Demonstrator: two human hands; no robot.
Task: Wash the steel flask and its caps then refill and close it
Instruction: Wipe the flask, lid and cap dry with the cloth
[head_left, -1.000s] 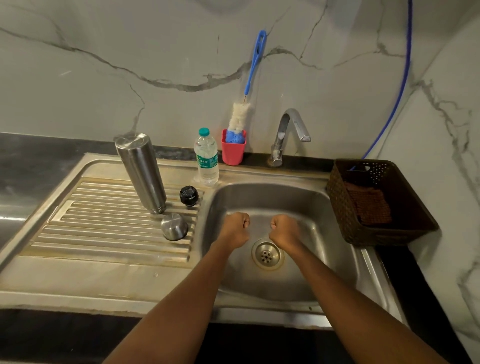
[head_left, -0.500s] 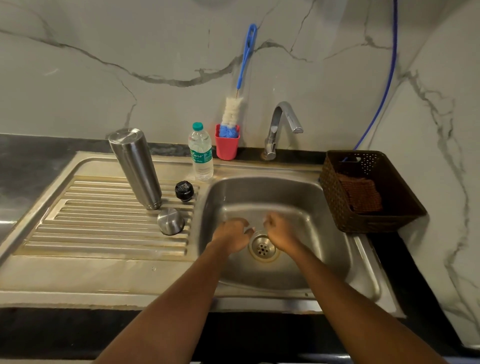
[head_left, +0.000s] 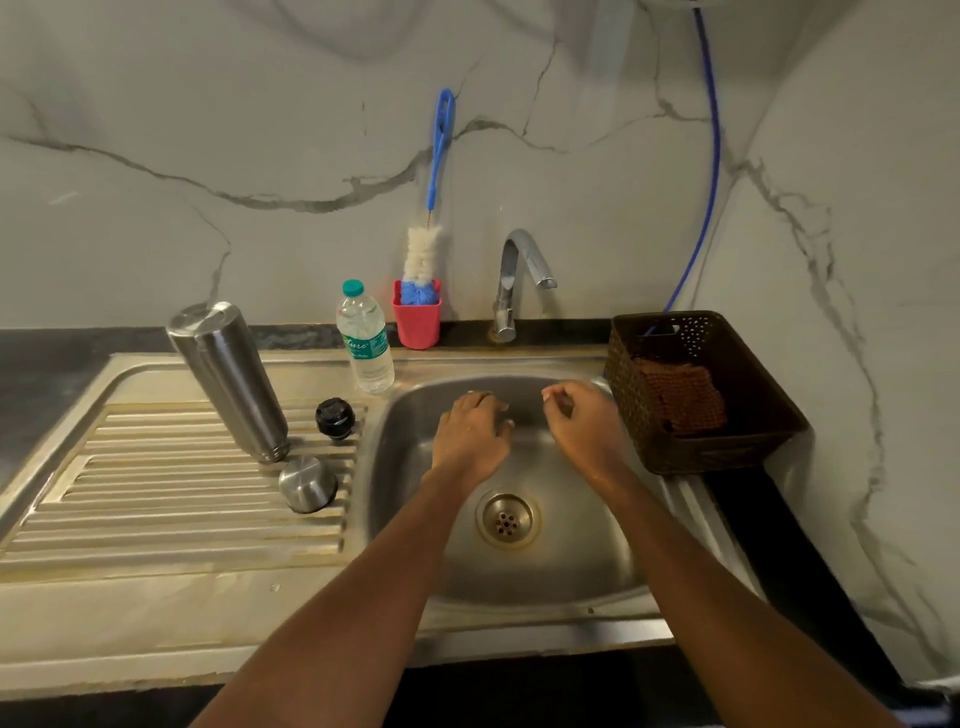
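The steel flask (head_left: 228, 379) stands upside down on the drainboard (head_left: 156, 519), its 2 caps, steel cap (head_left: 307, 484) and black cap (head_left: 335, 418), beside it, likely washed. Over the sink (head_left: 571, 571), left hand (head_left: 470, 434) and right hand (head_left: 582, 423) hang loose, holding nothing. Refilling and closing are left.

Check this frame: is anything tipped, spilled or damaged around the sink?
Nothing spilled or broken. The steel flask stands mouth down on the drainboard and looks tilted, perhaps only from the wide lens. Its black cap and steel cap lie loose beside it. The left hand and right hand hold nothing.
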